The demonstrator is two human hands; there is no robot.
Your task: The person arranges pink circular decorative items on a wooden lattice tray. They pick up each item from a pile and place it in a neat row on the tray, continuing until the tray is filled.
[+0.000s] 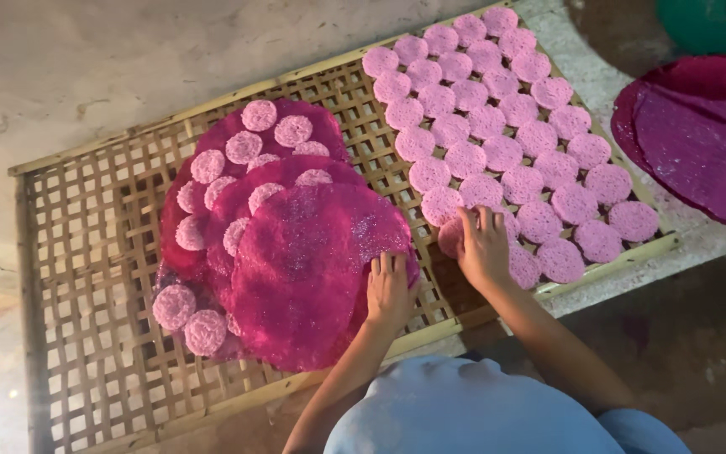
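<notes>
Under my hands lies a long woven bamboo rack (pixel 86 277), a lattice of pale strips set on a grey concrete floor (pixel 86 59); it runs from lower left to upper right. At the far right edge, off the rack, sits a stack of large dark magenta sheets (pixel 703 134), with a green rim (pixel 699 25) above it.

In the middle of the rack is a pile of big round magenta wafers (pixel 237 168), overlapping one another; the top wafer (pixel 304 269) is the nearest to me and glistens as if wet. My left hand (pixel 388 290) rests flat on its right edge, fingers close together and pointing away from me, palm down, pressing rather than pinching.

The right half of the rack is covered by small pale pink discs (pixel 497 126), laid in close rows, touching or nearly touching; more of these little discs (pixel 245 145) lie scattered over and around the big wafers, and two sit at the pile's lower left (pixel 188 319).

My right hand (pixel 482 248) lies on the near end of the rows, fingers slightly spread, tips on one small disc (pixel 451 237) at the edge of the group; whether I pinch it or only touch it I cannot tell.

My light blue sleeve and clothing (pixel 464 412) fill the bottom of the view.
</notes>
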